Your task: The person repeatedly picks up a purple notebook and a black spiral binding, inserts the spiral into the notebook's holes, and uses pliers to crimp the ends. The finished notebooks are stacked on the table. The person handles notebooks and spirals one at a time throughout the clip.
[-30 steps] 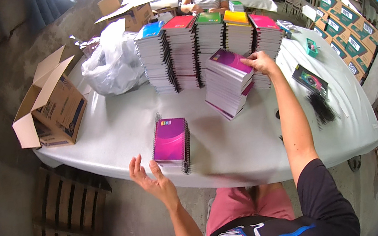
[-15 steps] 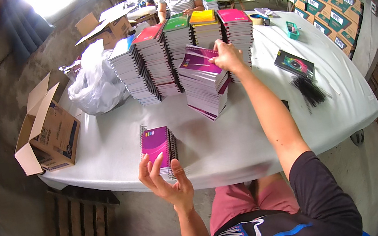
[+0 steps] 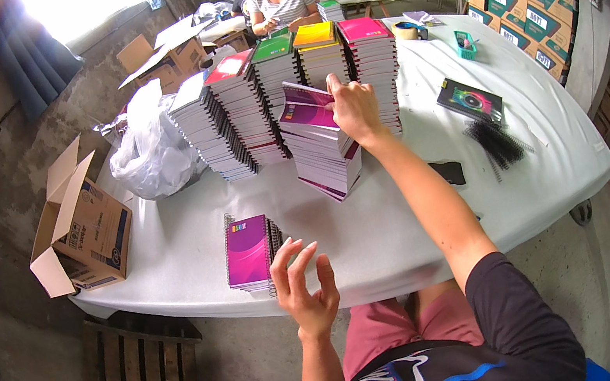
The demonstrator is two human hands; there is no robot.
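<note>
Before me on the table stands a tall leaning stack of purple-covered notebooks (image 3: pixel 327 167). At its top right corner, my right hand (image 3: pixel 355 110) pinches the uppermost purple notebook (image 3: pixel 308 107), whose cover bends upward. Closer to the table's front edge lies a shorter pile of purple spiral-bound notebooks (image 3: pixel 248 250), coils along its sides. My left hand (image 3: pixel 308 288) hovers just right of that pile, fingers apart and curved, holding nothing.
Behind the purple stack rise spiral notebook stacks, including red (image 3: pixel 250 112), green (image 3: pixel 277 68), yellow (image 3: pixel 321 58) and pink (image 3: pixel 373 62). An open carton (image 3: pixel 91 234) and plastic bag (image 3: pixel 153 150) stand left. Loose black coils (image 3: pixel 499 142) lie right. A person (image 3: pixel 283 4) sits across.
My left hand has moved right, off the short pile's front edge. My right hand stays at the tall stack's top corner, with the top cover bent up slightly differently.
</note>
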